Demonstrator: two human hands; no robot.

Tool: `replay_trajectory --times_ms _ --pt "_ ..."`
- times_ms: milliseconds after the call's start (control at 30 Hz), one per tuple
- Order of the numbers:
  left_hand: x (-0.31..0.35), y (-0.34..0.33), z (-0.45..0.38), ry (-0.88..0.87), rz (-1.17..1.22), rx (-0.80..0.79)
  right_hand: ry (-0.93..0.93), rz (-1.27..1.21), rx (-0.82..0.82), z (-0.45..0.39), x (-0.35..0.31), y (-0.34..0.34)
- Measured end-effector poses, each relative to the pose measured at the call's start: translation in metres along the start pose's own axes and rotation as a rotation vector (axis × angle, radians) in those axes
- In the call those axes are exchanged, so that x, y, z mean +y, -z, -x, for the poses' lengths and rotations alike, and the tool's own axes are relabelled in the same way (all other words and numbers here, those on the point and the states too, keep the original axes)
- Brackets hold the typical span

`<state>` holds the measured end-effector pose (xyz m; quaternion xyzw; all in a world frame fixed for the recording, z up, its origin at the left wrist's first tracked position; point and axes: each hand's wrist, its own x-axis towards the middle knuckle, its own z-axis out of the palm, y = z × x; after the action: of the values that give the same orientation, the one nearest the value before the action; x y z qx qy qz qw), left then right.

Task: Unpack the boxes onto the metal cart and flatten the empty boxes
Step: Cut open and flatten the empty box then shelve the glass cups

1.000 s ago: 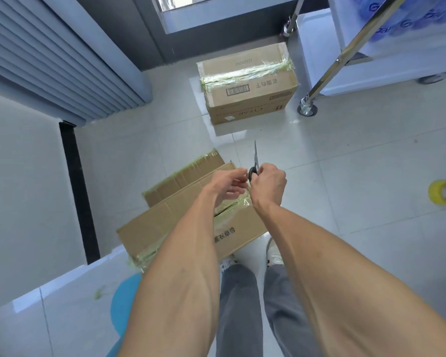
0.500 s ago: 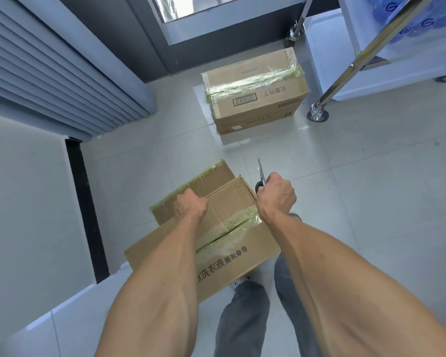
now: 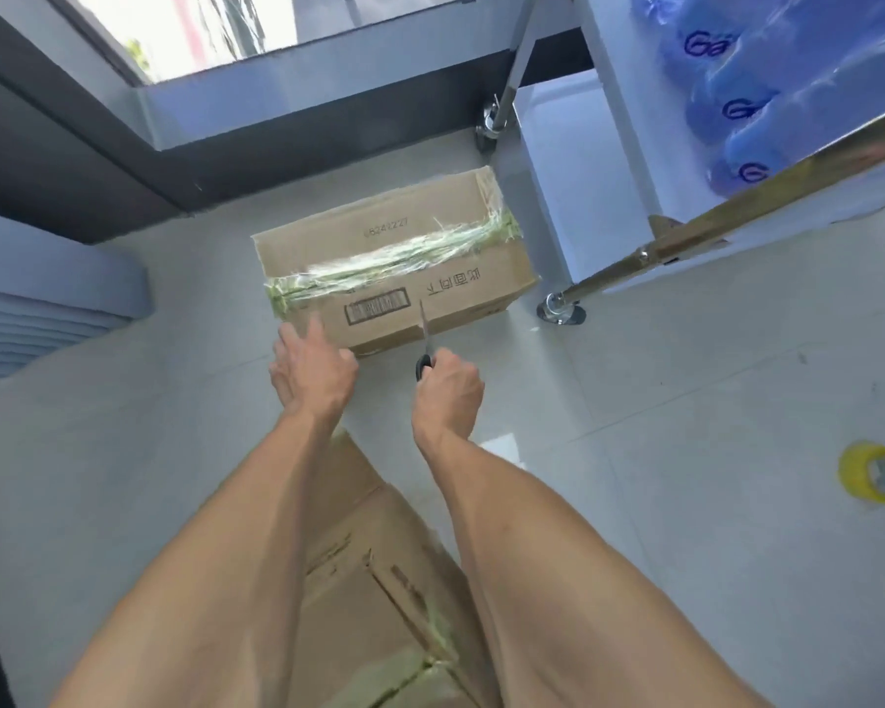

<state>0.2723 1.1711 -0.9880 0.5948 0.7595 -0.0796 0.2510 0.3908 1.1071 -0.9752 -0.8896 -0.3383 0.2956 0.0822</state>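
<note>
Underfoot, pale floor tiles (image 3: 685,401) fill most of what I see, running up to a dark window frame (image 3: 226,161) at the far edge. Off to my right stands the metal cart (image 3: 685,242) on caster wheels, its tilted rail crossing the corner, with blue packs (image 3: 767,84) wrapped in plastic lying on its shelf. Directly below me, between my forearms, is an opened cardboard box (image 3: 379,580) with torn green-tinged tape along its seam; my arms cover much of it. Ahead on the floor sits a sealed cardboard box (image 3: 394,258), taped across the top, a barcode label on the side facing me, just beside the cart's near wheel. My left hand (image 3: 314,373) hangs loose with the fingers spread and relaxed, holding nothing, near that box's lower left corner; whether it touches I cannot tell. My right hand (image 3: 448,388) is clenched round the dark handle of the scissors (image 3: 425,339), blades pointing up and away across the box's front face. Far right, a yellow tape roll (image 3: 877,472) lies flat on the tiles, well apart from everything.
</note>
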Motion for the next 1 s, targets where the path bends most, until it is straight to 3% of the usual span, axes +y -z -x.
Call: replay_trajectory --times_ms 167,267,400,567,667,1000 --pt "0.015 -0.037 -0.068 -0.006 -0.174 0.001 -0.046 -0.03 0.198 -0.082 -0.033 -0.043" --pt "0.019 -0.049 -0.104 0.012 -0.211 0.026 0.042 0.009 0.198 -0.118 -0.056 -0.06" --pt "0.022 -0.058 -0.12 -0.009 -0.244 0.023 0.087 0.065 0.193 -0.136 -0.065 -0.074" --pt "0.013 -0.06 -0.12 -0.03 -0.259 0.067 0.229 0.198 0.337 -0.137 -0.061 -0.08" --pt "0.0 -0.055 -0.115 -0.005 -0.263 0.094 0.312 0.275 0.23 -0.134 -0.053 -0.074" --pt "-0.033 -0.017 -0.051 0.161 -0.226 -0.018 0.308 0.436 -0.089 -0.071 -0.043 -0.042"
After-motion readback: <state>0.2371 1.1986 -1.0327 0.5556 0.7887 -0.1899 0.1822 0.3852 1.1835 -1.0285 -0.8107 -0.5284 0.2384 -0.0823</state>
